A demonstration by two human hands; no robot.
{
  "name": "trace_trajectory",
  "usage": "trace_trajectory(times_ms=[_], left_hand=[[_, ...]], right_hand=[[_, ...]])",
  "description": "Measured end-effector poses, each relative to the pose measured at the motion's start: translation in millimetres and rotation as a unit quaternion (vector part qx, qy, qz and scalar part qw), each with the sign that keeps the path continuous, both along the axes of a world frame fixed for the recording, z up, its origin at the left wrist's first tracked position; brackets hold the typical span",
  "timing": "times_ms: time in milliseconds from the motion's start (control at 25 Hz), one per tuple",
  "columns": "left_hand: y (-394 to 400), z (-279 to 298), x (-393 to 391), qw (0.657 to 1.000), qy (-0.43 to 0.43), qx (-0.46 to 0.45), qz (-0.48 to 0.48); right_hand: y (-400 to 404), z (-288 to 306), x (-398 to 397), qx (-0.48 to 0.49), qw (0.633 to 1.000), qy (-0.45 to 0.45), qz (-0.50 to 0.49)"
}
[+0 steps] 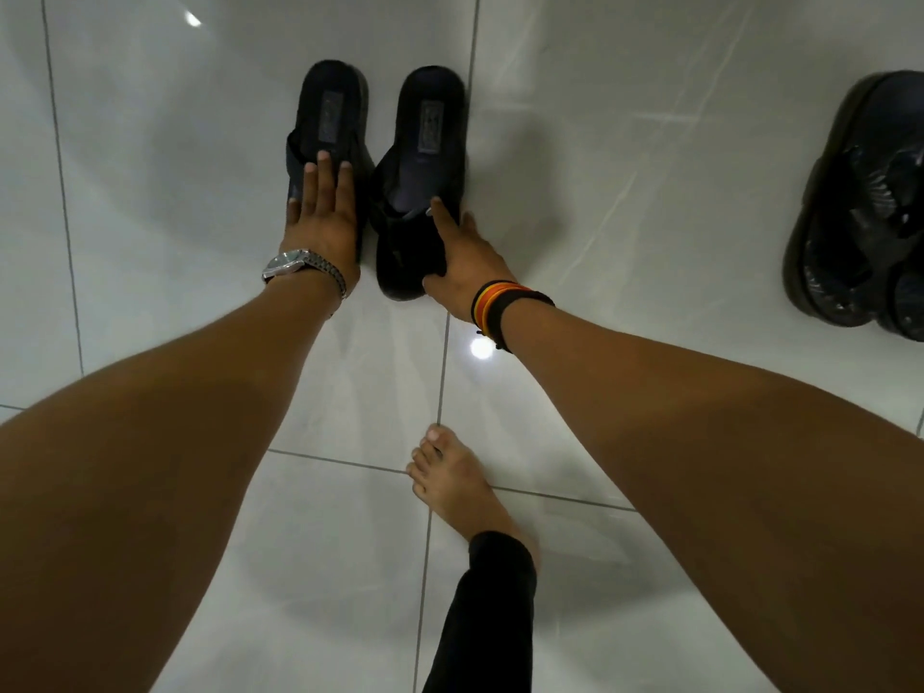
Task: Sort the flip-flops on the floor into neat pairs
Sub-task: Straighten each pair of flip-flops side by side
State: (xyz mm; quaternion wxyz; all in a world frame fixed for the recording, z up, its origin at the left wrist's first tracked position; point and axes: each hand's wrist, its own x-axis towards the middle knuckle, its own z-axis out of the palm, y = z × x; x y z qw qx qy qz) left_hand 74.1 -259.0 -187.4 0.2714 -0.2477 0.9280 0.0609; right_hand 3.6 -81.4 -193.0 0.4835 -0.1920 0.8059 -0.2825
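While the left hand (pixel 320 212) lies flat and spread on one dark slipper (pixel 327 127), the right hand (pixel 462 262) clasps its mate (pixel 425 157) just beside it; both rest on glossy pale floor tiles (pixel 625 142), with another dark sandal (pixel 860 217) well apart to the mate's right.

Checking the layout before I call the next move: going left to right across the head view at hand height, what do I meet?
left hand flat on the left slipper → right slipper → right hand holding its near end → bare white tile floor → dark sandals at the right edge.
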Motion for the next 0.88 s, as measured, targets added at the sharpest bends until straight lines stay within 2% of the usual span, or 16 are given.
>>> trace_trajectory(times_ms=[120, 240, 400, 480, 600, 720, 880], left_hand=[[43, 12, -7, 0.998, 0.054, -0.001, -0.033], [124, 20, -42, 0.995, 0.065, 0.042, -0.060], [268, 10, -99, 0.985, 0.043, 0.140, -0.096], [336, 3, -134, 0.975, 0.047, 0.187, -0.108], [424, -18, -179, 0.965, 0.051, 0.228, -0.117], [477, -37, -208, 0.966, 0.054, 0.213, -0.135], [519, -44, -230, 0.979, 0.042, 0.169, -0.109]], right_hand=[[56, 11, -17, 0.022, 0.999, 0.010, -0.021], [150, 20, -54, 0.073, 0.991, 0.101, -0.043], [281, 26, -109, 0.166, 0.948, 0.266, -0.054], [336, 26, -133, 0.207, 0.925, 0.308, -0.085], [408, 12, -160, 0.241, 0.927, 0.266, -0.106], [460, -13, -180, 0.235, 0.949, 0.201, -0.062], [502, -27, -198, 0.182, 0.963, 0.197, -0.037]])
